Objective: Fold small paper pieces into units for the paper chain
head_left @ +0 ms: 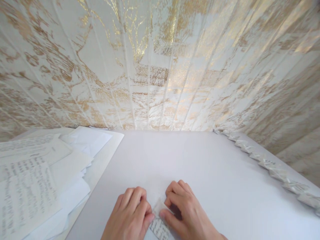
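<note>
Both of my hands rest at the near edge of a white table (190, 160). Between them lies a small folded piece of printed paper (159, 222). My left hand (131, 215) has its fingers curled and pressed down on the paper's left side. My right hand (183, 210) is also curled, with thumb and fingers pinching the paper's right side. Most of the paper is hidden under the fingers.
A loose pile of printed and blank sheets (37, 180) covers the table's left part. Along the right edge runs a row of several small folded paper pieces (272, 168). A white and gold patterned curtain (160, 63) hangs behind the table.
</note>
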The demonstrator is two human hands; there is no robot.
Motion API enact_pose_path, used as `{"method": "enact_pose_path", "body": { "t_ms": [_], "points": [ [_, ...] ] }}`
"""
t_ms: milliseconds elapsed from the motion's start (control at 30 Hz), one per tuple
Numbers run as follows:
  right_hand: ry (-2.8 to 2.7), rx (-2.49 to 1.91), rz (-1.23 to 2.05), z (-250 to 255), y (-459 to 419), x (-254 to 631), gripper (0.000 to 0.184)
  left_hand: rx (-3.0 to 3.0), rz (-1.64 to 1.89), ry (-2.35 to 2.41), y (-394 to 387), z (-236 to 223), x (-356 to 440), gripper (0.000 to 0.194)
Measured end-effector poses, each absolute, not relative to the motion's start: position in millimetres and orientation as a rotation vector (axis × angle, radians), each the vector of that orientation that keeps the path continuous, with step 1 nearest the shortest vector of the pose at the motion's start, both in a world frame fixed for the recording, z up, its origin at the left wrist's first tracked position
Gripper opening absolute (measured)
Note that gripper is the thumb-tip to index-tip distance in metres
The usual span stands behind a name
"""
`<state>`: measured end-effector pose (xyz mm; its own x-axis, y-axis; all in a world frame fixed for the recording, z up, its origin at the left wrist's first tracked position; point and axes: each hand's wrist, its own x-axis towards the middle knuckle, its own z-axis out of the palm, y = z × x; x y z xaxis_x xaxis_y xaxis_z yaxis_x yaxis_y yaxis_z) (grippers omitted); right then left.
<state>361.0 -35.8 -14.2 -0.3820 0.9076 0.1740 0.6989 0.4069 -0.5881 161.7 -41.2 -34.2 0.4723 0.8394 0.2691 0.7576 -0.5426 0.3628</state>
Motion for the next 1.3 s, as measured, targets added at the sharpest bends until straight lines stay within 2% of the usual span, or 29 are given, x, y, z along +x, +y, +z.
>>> {"method": "enact_pose_path", "body": {
  "t_ms": [400, 467, 600, 767, 867, 1033, 1200, 1300],
  "points": [
    [-2.258, -1.490, 0.500, -11.9, -36.9, 358.4, 0.024, 2.493, 0.689, 1.458, -42.2, -25.8, 171.5, 0.010],
    [-2.240, -1.471, 0.531, -11.9, -37.9, 360.4, 0.021, 2.425, 0.739, 1.423, -42.5, -22.3, 172.2, 0.014],
    [-2.207, -1.404, 0.631, -9.9, -40.4, 366.9, 0.026, 2.396, 0.809, 1.367, -43.0, -21.4, 172.6, 0.029],
    [-2.216, -1.306, 0.655, -8.3, -43.0, 375.0, 0.028, 2.401, 0.781, 1.368, -41.1, -26.3, 169.6, 0.029],
    [-2.278, -1.162, 0.578, -8.5, -43.0, 377.3, 0.030, 2.411, 0.769, 1.364, -40.0, -27.1, 168.0, 0.027],
    [-2.459, -0.958, 0.233, -18.3, -46.4, 383.2, 0.013, 2.464, 0.743, 1.360, -39.0, -31.6, 166.0, 0.035],
    [-2.333, -1.008, 0.060, -30.1, -54.4, 398.6, 0.027, 2.608, 0.675, 1.378, -39.2, -38.3, 165.8, 0.052],
    [-2.372, -1.028, 0.101, -20.7, -56.1, 406.9, 0.025, 2.629, 0.625, 1.380, -40.4, -31.1, 166.5, 0.050]
  ]
}}
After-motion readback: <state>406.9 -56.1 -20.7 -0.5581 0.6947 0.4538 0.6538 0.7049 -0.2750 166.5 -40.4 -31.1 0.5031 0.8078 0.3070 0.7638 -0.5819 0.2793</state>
